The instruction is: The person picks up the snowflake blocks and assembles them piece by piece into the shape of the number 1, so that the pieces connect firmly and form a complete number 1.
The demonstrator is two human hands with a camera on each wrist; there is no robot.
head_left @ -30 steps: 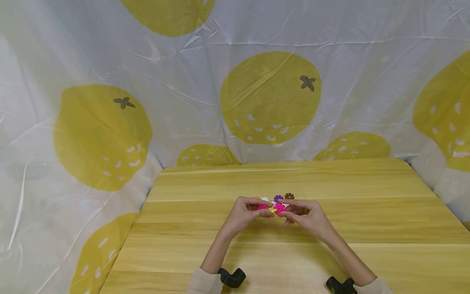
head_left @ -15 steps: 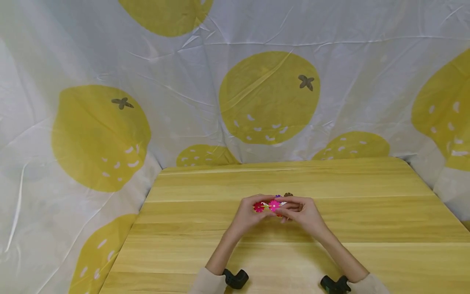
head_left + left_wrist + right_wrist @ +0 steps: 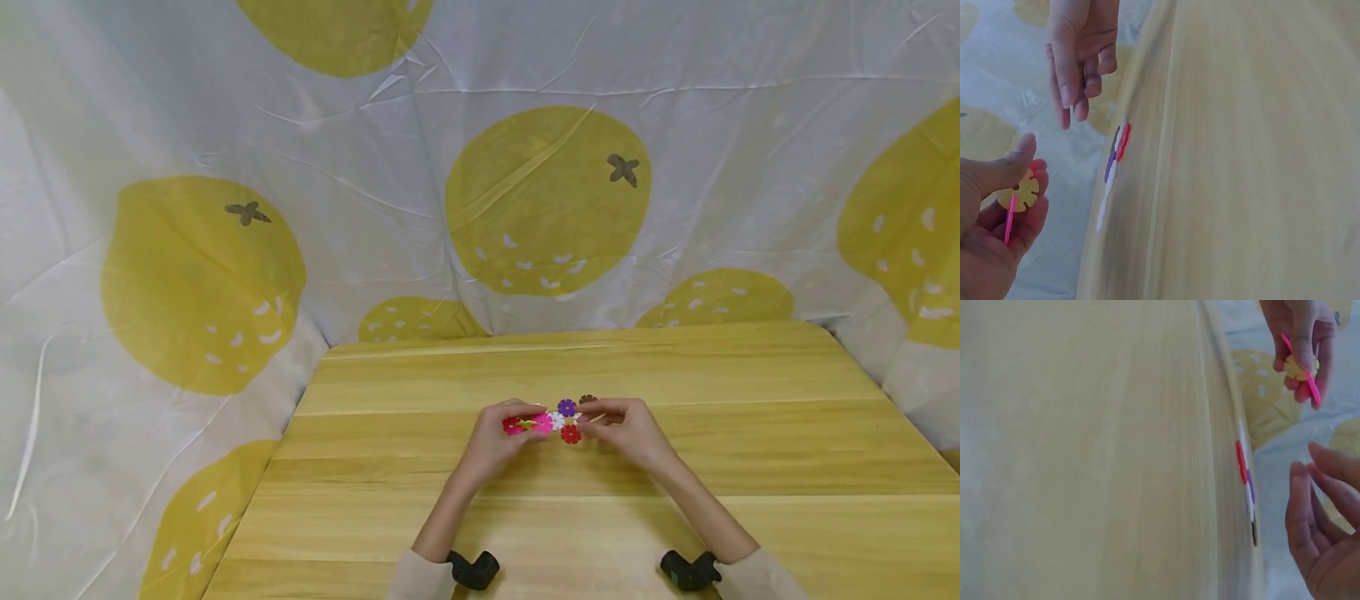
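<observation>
Pinched in my left hand (image 3: pixel 495 433) is a small cluster of notched plastic snowflake discs. Its yellow disc (image 3: pixel 1027 186) and a pink disc (image 3: pixel 1010 220) slotted into it show in the left wrist view. The right wrist view gives another angle on a pink disc (image 3: pixel 1313 387) of the cluster. My right hand (image 3: pixel 636 429) hovers to the right, thumb and fingers loosely curved near each other; nothing shows between them. Between and behind the hands lie a purple disc (image 3: pixel 567 407), a red disc (image 3: pixel 571 434), a white disc (image 3: pixel 557 421) and a brown disc (image 3: pixel 588 399).
The discs lie on a wooden tabletop (image 3: pixel 375 467). A white cloth with yellow fruit prints (image 3: pixel 375 208) hangs behind and at the sides. Black wrist-worn devices (image 3: pixel 474 570) sit at both cuffs.
Both hands were together on the disc cluster. The left hand has drawn it leftward, the right hand has come off it, and the red and purple discs behind are uncovered.
</observation>
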